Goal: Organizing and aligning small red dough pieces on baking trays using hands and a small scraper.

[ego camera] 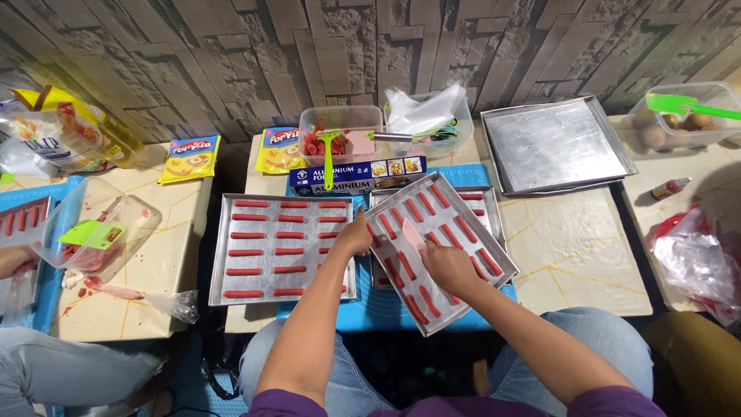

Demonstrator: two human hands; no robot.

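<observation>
Tilting across the middle of the view, a metal tray [471, 262] of red strips lies askew on top of a second tray [492, 207], whose far rim and right edge show beneath it; the stacking frees tabletop [575, 247] space. My left hand [355, 235] rests at the tilted tray's near-left edge, fingers curled against the rim as if to steady it; I cannot tell whether the grip actually closes on the metal. My right hand [448, 266] lies over the tray's centre, clenched on a pale pink scraper [414, 235] whose blade points up among the strips.

To the left, a third tray [231, 262] sits square on the tabletop, its strips set in even rows with gaps between, so none touch. Behind the trays stand a foil box [356, 175], a clear tub [340, 123] holding red dough with a green spatula [329, 158] leaning out of it, and a tub of plastic bags [424, 112]. An empty tray [556, 143] waits at the far right, near a box of eggs [679, 123]. Another person's hand [15, 259] shows at the left edge, beside a tub [100, 224].
</observation>
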